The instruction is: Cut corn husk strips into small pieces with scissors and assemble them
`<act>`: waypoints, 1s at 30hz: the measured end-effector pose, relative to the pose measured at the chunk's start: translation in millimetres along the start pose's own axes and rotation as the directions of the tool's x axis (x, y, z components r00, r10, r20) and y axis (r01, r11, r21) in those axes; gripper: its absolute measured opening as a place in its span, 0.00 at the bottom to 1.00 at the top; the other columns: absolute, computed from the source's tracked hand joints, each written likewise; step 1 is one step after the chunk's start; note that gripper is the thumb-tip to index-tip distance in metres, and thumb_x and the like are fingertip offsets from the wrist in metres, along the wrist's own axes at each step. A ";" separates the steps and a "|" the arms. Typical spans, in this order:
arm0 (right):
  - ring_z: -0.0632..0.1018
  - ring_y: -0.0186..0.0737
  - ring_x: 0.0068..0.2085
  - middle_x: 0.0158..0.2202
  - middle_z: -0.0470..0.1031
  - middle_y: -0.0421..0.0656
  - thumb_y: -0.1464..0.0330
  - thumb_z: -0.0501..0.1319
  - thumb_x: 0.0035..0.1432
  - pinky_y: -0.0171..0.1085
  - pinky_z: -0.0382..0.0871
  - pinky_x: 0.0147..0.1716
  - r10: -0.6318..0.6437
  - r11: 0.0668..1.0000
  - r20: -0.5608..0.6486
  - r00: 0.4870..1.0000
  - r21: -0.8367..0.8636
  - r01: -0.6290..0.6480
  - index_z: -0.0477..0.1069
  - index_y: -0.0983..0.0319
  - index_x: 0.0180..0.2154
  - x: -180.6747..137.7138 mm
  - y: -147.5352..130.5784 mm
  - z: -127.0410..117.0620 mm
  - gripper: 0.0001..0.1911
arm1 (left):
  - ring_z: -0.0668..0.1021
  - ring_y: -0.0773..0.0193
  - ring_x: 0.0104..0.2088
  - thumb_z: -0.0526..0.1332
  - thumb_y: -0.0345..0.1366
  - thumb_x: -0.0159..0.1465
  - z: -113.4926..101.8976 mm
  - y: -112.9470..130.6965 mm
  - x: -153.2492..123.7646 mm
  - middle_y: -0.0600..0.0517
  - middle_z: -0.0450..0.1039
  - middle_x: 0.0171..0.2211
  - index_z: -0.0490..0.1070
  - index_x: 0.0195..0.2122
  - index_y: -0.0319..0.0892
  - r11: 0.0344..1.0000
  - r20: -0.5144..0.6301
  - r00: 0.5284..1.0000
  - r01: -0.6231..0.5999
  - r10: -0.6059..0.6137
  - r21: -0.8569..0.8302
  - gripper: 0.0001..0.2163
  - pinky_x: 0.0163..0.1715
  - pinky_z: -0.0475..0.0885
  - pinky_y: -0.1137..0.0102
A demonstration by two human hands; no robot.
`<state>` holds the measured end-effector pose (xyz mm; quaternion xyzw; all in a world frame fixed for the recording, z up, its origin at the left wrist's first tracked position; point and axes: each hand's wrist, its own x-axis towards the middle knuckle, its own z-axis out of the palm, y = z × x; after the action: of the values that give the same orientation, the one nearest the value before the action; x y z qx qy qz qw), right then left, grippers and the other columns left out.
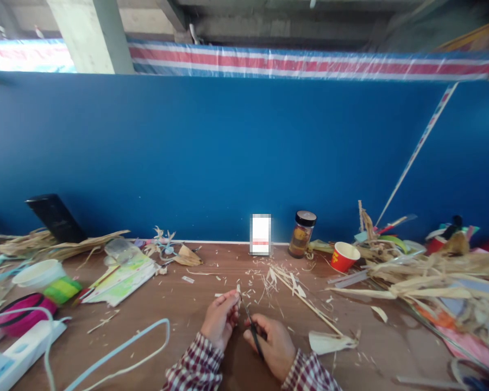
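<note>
My left hand point(222, 319) pinches a small pale piece of corn husk point(238, 289) between thumb and fingertips above the table's front middle. In my right hand point(271, 342) are slim dark scissors point(252, 329), their blades pointing up and left at the piece. The tips are by my left fingertips; whether they touch the husk I cannot tell. Pale clippings point(250, 282) lie scattered on the brown table point(204, 315) beyond my hands. To the right, a thin stalk point(309, 305) with husk strips runs toward a wider piece of husk point(332, 342).
A lidded jar point(300, 239) and a red paper cup point(344, 257) stand at the back. Heaped dry husks point(424, 277) cover the right side. On the left are a power strip point(28, 347), a pale cable point(118, 339), a pink pouch point(24, 315) and a dark phone point(57, 217).
</note>
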<state>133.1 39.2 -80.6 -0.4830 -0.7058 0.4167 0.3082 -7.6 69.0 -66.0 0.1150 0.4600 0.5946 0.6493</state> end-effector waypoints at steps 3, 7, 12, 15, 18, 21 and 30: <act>0.65 0.31 0.20 0.18 0.65 0.36 0.60 0.55 0.54 0.27 0.54 0.19 -0.002 1.000 0.004 1.000 0.005 0.002 0.70 0.61 0.34 0.0 0.0 -0.2 0.12 | 0.68 0.76 0.14 0.63 0.24 0.51 -0.4 -0.2 0.0 0.57 0.67 0.15 0.71 0.27 0.35 1.000 0.004 1.000 0.001 -0.001 0.005 0.03 0.13 0.66 0.82; 0.64 0.30 0.20 0.18 0.64 0.35 0.61 0.56 0.54 0.27 0.53 0.19 0.000 1.000 0.002 1.000 0.014 0.000 0.70 0.61 0.33 0.2 1.7 0.1 0.10 | 0.69 0.76 0.14 0.63 0.24 0.51 0.9 0.4 -1.5 0.56 0.67 0.15 0.71 0.27 0.35 1.000 -0.014 1.000 -0.001 0.001 0.010 0.03 0.13 0.66 0.82; 0.63 0.30 0.20 0.18 0.62 0.34 0.62 0.56 0.54 0.27 0.53 0.18 -0.006 0.999 0.013 1.000 0.048 0.006 0.70 0.61 0.33 0.2 1.4 -0.1 0.10 | 0.68 0.76 0.13 0.62 0.24 0.52 2.0 0.9 -1.9 0.56 0.67 0.15 0.71 0.27 0.35 1.000 -0.013 1.000 0.002 -0.002 0.011 0.02 0.13 0.66 0.82; 0.63 0.30 0.20 0.17 0.62 0.34 0.61 0.55 0.54 0.27 0.53 0.18 -0.005 0.999 0.019 1.000 0.048 0.004 0.69 0.61 0.32 0.3 0.8 -0.3 0.10 | 0.68 0.76 0.13 0.62 0.24 0.52 1.5 0.5 -1.1 0.56 0.67 0.15 0.71 0.27 0.35 1.000 -0.020 1.000 0.005 -0.005 0.015 0.03 0.13 0.66 0.82; 0.64 0.30 0.19 0.18 0.63 0.35 0.62 0.55 0.55 0.27 0.53 0.18 0.003 0.999 0.016 1.000 0.036 -0.003 0.69 0.61 0.32 0.6 1.7 -0.1 0.10 | 0.69 0.76 0.13 0.62 0.24 0.52 1.2 0.2 -0.8 0.56 0.68 0.16 0.71 0.27 0.35 1.000 -0.015 1.000 0.013 -0.012 0.013 0.03 0.13 0.66 0.82; 0.66 0.30 0.20 0.18 0.64 0.35 0.63 0.55 0.55 0.27 0.55 0.19 0.006 0.999 0.007 1.000 0.050 -0.007 0.69 0.61 0.33 0.8 3.6 0.3 0.09 | 0.69 0.76 0.14 0.62 0.24 0.52 0.7 0.2 -0.6 0.56 0.68 0.16 0.70 0.28 0.36 1.000 -0.027 1.000 0.016 -0.015 0.017 0.03 0.14 0.66 0.82; 0.67 0.31 0.21 0.19 0.63 0.35 0.63 0.54 0.56 0.27 0.57 0.19 0.033 0.988 -0.026 0.999 0.150 -0.029 0.68 0.62 0.35 3.8 7.0 3.5 0.09 | 0.70 0.76 0.14 0.63 0.25 0.50 -5.3 -0.2 5.3 0.58 0.67 0.15 0.71 0.34 0.38 0.998 -0.023 0.999 0.023 -0.022 0.057 0.10 0.13 0.65 0.83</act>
<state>131.7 43.0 -88.3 -0.4753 -0.6606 0.4660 0.3471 -12.0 71.5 -71.5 0.1216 0.4855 0.5750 0.6472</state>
